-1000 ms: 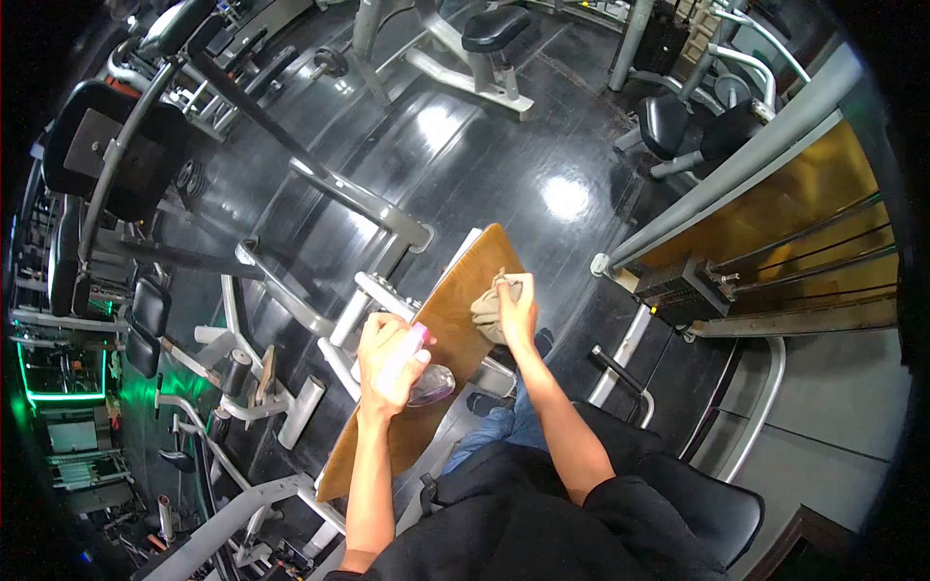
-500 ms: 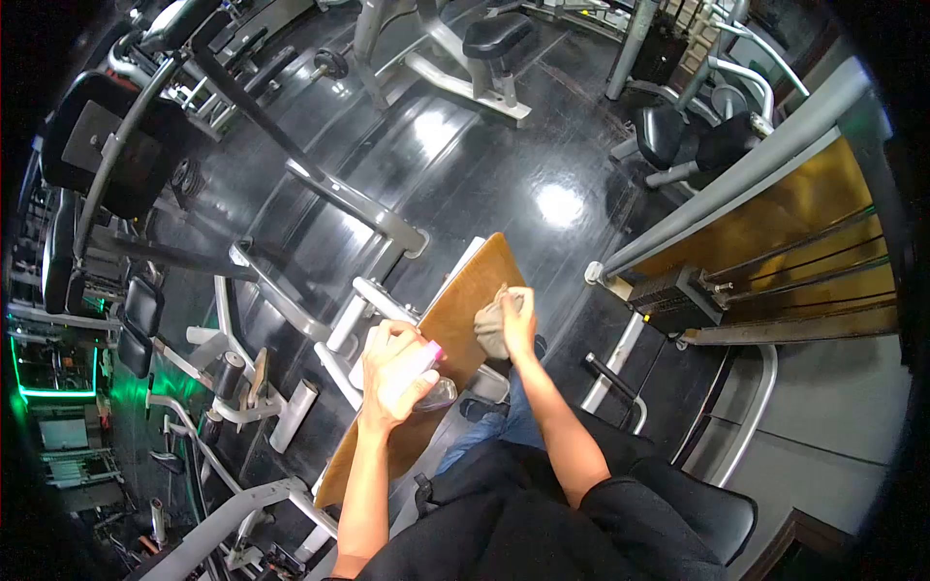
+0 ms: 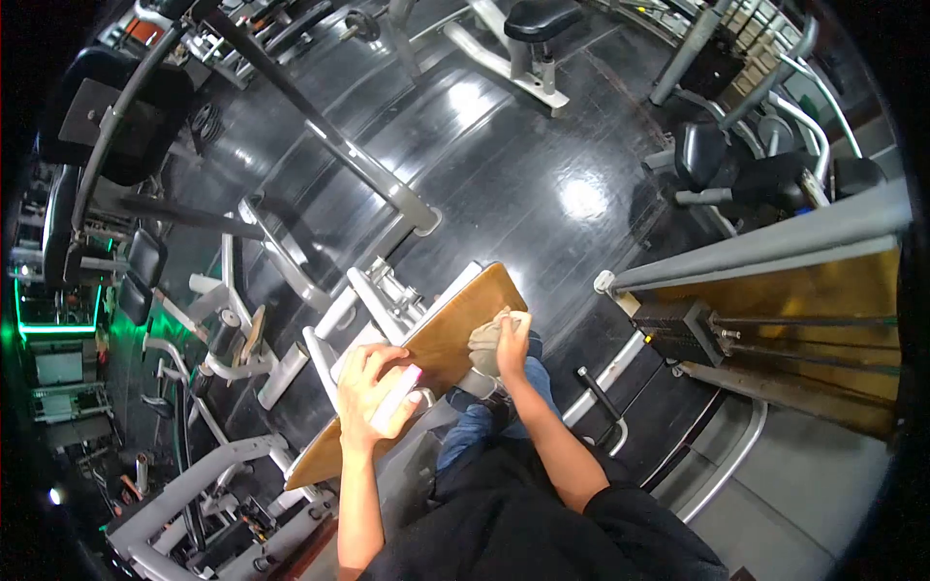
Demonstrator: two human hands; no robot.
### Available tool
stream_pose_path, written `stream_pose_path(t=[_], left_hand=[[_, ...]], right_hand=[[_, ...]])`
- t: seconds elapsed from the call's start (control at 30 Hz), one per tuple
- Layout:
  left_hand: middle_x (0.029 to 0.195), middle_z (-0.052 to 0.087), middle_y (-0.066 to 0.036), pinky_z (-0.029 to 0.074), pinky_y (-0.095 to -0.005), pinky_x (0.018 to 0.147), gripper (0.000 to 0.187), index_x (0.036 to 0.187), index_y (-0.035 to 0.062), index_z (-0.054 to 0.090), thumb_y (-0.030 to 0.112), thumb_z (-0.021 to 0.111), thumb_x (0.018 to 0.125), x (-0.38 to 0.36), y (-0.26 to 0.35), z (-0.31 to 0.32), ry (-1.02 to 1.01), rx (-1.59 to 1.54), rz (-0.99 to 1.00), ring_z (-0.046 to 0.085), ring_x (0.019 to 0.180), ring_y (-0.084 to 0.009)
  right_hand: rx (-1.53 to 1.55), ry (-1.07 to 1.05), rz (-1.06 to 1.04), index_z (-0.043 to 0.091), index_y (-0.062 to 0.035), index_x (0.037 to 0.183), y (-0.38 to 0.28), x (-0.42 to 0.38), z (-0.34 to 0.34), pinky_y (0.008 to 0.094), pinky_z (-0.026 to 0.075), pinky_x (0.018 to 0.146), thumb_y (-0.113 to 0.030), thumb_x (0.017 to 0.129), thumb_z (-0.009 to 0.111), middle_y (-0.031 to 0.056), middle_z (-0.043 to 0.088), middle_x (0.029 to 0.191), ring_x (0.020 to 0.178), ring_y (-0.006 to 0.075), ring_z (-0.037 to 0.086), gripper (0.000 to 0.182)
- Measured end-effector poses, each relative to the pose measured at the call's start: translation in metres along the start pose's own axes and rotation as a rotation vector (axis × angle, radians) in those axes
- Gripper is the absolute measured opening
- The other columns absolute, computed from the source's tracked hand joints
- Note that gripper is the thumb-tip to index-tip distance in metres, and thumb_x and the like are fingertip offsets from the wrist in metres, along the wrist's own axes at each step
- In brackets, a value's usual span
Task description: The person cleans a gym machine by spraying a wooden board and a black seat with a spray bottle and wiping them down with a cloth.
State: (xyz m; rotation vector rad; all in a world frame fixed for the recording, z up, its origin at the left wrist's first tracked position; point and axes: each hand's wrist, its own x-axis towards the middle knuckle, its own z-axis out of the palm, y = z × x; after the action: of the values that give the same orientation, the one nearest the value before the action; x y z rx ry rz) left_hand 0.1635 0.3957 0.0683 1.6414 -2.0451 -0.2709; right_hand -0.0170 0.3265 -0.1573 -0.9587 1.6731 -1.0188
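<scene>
My left hand (image 3: 373,392) is closed around a spray bottle (image 3: 395,399) with a white and pink top; the bottle's lower part is mostly hidden. It is over the left part of a brown wooden board (image 3: 446,334) mounted on a grey metal frame. In my right hand (image 3: 513,349) is a crumpled beige cloth (image 3: 492,347), gripped by the fingers and lying against the board's right part. Below the board show my blue jeans and a dark shoe.
A weight stack machine (image 3: 678,329) with a grey upright stands at the right. Grey frames and black pads (image 3: 145,261) fill the left side. A black seat (image 3: 542,19) is at the top, on the dark shiny floor (image 3: 504,165).
The view has shifted, so the board and machines sit differently in the frame. My right hand still has the cloth on the board, and my left hand still holds the bottle.
</scene>
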Motion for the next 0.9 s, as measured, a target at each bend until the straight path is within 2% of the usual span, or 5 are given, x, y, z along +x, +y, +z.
stream_pose_path(t=[0.2,0.3,0.67,0.77,0.9], left_hand=[[0.094,0.066,-0.01,0.049,-0.0376,0.065,0.037,0.078,0.0034,0.066,0.04,0.061,0.076,0.001,0.003,0.007,0.098,0.023,-0.102,0.061,0.077,-0.0284],[0.093,0.066,-0.01,0.049,-0.037,0.065,0.037,0.078,0.0031,0.067,0.04,0.061,0.077,-0.002,0.003,0.008,0.092,0.02,-0.137,0.061,0.076,-0.028],[0.102,0.066,-0.007,0.05,-0.0363,0.069,0.029,0.087,0.0059,0.067,0.03,0.068,0.071,-0.001,0.003,0.004,0.072,0.028,-0.047,0.061,0.079,-0.0271],[0.103,0.066,-0.006,0.05,-0.0366,0.07,0.028,0.09,0.0069,0.068,0.029,0.069,0.073,-0.003,0.002,0.006,0.113,0.028,0.003,0.061,0.081,-0.0268],[0.1,0.065,-0.008,0.049,-0.0379,0.075,0.027,0.091,0.0048,0.068,0.029,0.066,0.079,-0.006,0.0,0.008,0.139,-0.01,0.068,0.059,0.084,-0.0299]], right_hand=[[0.023,-0.097,0.064,0.048,-0.0029,0.112,-0.049,0.023,-0.017,0.0481,0.046,0.081,-0.028,0.099,0.049,0.0253,0.065,0.097,0.091,0.0425,0.063,0.028],[0.024,-0.161,-0.122,0.045,-0.0028,0.11,-0.061,0.013,-0.021,0.0467,0.045,0.084,-0.023,0.098,0.051,0.0249,0.063,0.099,0.096,0.0422,0.061,0.024],[-0.146,-0.183,0.025,0.047,-0.0079,0.112,0.022,0.06,-0.025,0.051,0.044,0.084,-0.034,0.096,0.055,0.0252,0.065,0.102,0.099,0.046,0.061,0.032],[0.061,-0.283,-0.096,0.052,-0.0077,0.111,-0.057,0.035,-0.033,0.0404,0.046,0.086,-0.03,0.096,0.058,0.0159,0.065,0.104,0.098,0.0302,0.063,0.028],[0.333,-0.368,-0.114,0.056,-0.0079,0.108,-0.093,0.011,-0.033,0.0325,0.049,0.084,-0.029,0.095,0.057,0.0061,0.062,0.1,0.097,0.0216,0.062,0.024]])
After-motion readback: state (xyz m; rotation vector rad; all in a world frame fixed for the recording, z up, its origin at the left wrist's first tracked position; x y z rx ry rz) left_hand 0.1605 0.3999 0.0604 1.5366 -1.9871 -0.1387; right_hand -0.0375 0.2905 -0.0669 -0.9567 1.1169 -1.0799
